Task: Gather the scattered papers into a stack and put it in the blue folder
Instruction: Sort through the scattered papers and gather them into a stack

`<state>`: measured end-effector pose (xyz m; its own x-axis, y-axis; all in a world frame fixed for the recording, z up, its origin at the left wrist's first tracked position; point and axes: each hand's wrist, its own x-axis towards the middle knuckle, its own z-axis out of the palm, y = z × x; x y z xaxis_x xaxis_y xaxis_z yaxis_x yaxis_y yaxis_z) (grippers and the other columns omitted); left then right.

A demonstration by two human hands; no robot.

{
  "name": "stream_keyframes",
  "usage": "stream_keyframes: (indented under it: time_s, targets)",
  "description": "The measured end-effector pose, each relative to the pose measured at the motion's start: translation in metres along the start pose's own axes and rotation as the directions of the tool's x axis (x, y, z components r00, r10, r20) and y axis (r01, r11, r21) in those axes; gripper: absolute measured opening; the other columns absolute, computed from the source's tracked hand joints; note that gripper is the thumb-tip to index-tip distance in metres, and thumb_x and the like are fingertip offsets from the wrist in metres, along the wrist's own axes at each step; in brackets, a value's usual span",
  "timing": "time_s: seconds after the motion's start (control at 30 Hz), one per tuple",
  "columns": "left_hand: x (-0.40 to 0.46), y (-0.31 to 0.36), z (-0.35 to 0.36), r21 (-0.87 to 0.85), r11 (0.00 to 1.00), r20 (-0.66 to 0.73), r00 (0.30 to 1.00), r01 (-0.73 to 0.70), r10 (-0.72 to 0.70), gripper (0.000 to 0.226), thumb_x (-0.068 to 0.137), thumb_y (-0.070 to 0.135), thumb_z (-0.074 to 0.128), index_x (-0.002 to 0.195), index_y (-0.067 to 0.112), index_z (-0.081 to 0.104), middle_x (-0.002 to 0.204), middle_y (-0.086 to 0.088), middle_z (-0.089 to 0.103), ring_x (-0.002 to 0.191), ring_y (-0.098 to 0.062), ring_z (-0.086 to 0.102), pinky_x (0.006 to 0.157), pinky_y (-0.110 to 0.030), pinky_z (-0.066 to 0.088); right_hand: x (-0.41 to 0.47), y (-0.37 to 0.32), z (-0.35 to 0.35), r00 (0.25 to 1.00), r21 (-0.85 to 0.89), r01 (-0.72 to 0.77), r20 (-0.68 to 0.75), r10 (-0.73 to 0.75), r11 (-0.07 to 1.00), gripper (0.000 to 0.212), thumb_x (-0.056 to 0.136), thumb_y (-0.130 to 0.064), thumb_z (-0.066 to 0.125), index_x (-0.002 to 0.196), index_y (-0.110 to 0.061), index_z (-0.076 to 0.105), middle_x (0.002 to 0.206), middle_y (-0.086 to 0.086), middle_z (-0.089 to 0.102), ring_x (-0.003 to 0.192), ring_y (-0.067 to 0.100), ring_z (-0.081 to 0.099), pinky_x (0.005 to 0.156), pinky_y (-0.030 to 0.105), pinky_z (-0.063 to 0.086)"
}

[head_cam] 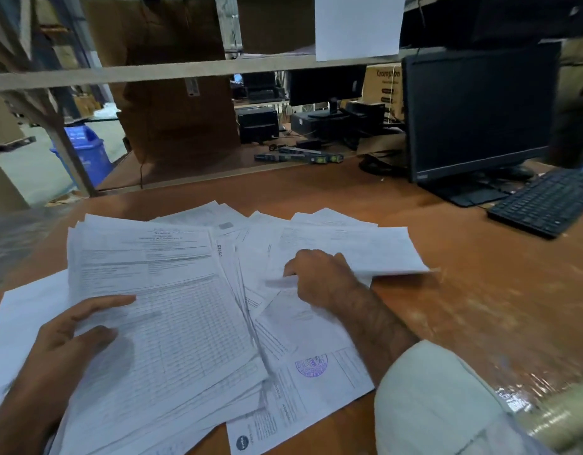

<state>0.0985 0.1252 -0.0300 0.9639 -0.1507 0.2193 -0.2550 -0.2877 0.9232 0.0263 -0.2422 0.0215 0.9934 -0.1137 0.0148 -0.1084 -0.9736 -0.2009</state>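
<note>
Left hand (77,343) lies flat with relaxed fingers on the papers (172,323) spread over the bench (480,290), while the right hand (319,277) has its grip pinching one sheet (355,247).

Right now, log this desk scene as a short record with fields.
surface: brown wooden desk
papers: scattered white printed sheets, overlapping, not yet one stack
left hand: fingers flat on the top sheet
right hand: curled, pinching a sheet
blue folder: not in view
right side: black monitor, black keyboard
</note>
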Motion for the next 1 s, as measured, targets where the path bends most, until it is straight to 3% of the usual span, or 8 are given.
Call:
stream_keyframes:
  time_s: [0.1, 0.23, 0.33, 0.5, 0.67, 0.73, 0.83, 1.0]
  targets:
    - [-0.001, 0.001, -0.003, -0.006, 1.0, -0.021, 0.999, 0.024, -0.025, 0.044, 0.091, -0.008, 0.06, 0.112, 0.026, 0.077, 0.127, 0.012, 0.07, 0.123, -0.021, 0.06, 0.108, -0.056, 0.045, -0.002, 0.007, -0.011, 0.993, 0.083, 0.079, -0.097, -0.071, 0.993, 0.029, 0.088, -0.015, 0.054, 0.101, -0.03, 0.075, 0.116, -0.012, 0.067, 0.115, 0.018, 0.057, 0.1, 0.043, 0.033]
    - [-0.005, 0.009, -0.001, -0.059, 0.997, -0.073, 0.996, 0.044, -0.048, 0.045, 0.088, -0.011, 0.059, 0.107, 0.023, 0.08, 0.127, 0.01, 0.07, 0.123, -0.022, 0.059, 0.109, -0.054, 0.045, -0.009, 0.026, -0.022, 0.977, 0.317, 0.202, 0.003, -0.214, 0.927, 0.032, 0.077, -0.043, 0.057, 0.078, -0.018, 0.077, 0.088, -0.005, 0.075, 0.095, 0.016, 0.067, 0.097, 0.037, 0.045]
    - [-0.006, 0.011, 0.0, -0.067, 0.997, -0.086, 0.995, 0.042, -0.048, 0.047, 0.087, -0.013, 0.059, 0.105, 0.025, 0.08, 0.125, 0.01, 0.071, 0.124, -0.021, 0.059, 0.109, -0.053, 0.045, -0.01, 0.033, -0.031, 0.99, 0.541, 0.064, 0.068, -0.119, 0.838, 0.044, 0.08, -0.059, 0.059, 0.071, -0.02, 0.077, 0.071, -0.002, 0.075, 0.081, 0.017, 0.069, 0.091, 0.042, 0.053]
    - [-0.008, 0.014, 0.005, -0.059, 0.998, -0.07, 0.997, 0.029, -0.033, 0.044, 0.089, -0.012, 0.059, 0.103, 0.024, 0.08, 0.129, 0.01, 0.068, 0.123, -0.022, 0.059, 0.104, -0.053, 0.049, -0.001, 0.027, -0.003, 0.989, 0.027, -0.009, 0.151, 0.005, 1.0, 0.071, 0.081, -0.084, 0.05, 0.137, -0.04, 0.053, 0.144, -0.015, 0.053, 0.132, 0.015, 0.049, 0.111, 0.051, 0.031]
    - [-0.01, 0.017, 0.004, -0.069, 0.998, -0.069, 0.998, 0.008, -0.013, 0.042, 0.089, -0.014, 0.057, 0.103, 0.02, 0.079, 0.129, 0.007, 0.068, 0.123, -0.021, 0.059, 0.097, -0.044, 0.051, -0.005, 0.025, -0.008, 0.927, 0.102, 0.109, 0.348, -0.138, 0.989, 0.057, 0.092, -0.027, 0.061, 0.14, -0.055, 0.048, 0.161, -0.027, 0.027, 0.154, 0.009, 0.014, 0.119, 0.06, 0.003]
    - [-0.011, 0.017, 0.002, -0.064, 0.998, -0.07, 0.997, 0.007, -0.012, 0.042, 0.089, -0.013, 0.058, 0.104, 0.02, 0.079, 0.13, 0.007, 0.067, 0.123, -0.022, 0.058, 0.097, -0.045, 0.051, -0.007, 0.022, -0.013, 0.934, 0.166, 0.11, 0.321, -0.159, 0.98, 0.052, 0.089, -0.012, 0.059, 0.123, -0.051, 0.062, 0.157, -0.026, 0.036, 0.153, 0.009, 0.017, 0.119, 0.058, 0.008]
    - [-0.01, 0.013, -0.001, -0.053, 0.999, -0.059, 0.998, 0.015, -0.018, 0.041, 0.09, -0.011, 0.059, 0.105, 0.022, 0.079, 0.132, 0.005, 0.066, 0.123, -0.025, 0.058, 0.101, -0.053, 0.051, -0.005, 0.028, -0.012, 0.996, 0.191, -0.008, 0.086, -0.008, 0.982, 0.021, 0.09, -0.029, 0.062, 0.107, -0.041, 0.066, 0.139, -0.016, 0.056, 0.133, 0.015, 0.047, 0.108, 0.045, 0.035]
    - [-0.01, 0.012, 0.003, -0.049, 0.999, -0.037, 0.999, 0.008, -0.01, 0.042, 0.09, -0.012, 0.059, 0.104, 0.022, 0.079, 0.132, 0.003, 0.067, 0.122, -0.025, 0.059, 0.102, -0.057, 0.05, -0.015, 0.039, -0.01, 0.929, 0.119, -0.362, -0.04, 0.369, 0.924, 0.059, 0.087, -0.055, 0.068, 0.135, -0.027, 0.05, 0.118, 0.003, 0.06, 0.102, 0.024, 0.063, 0.08, 0.033, 0.054]
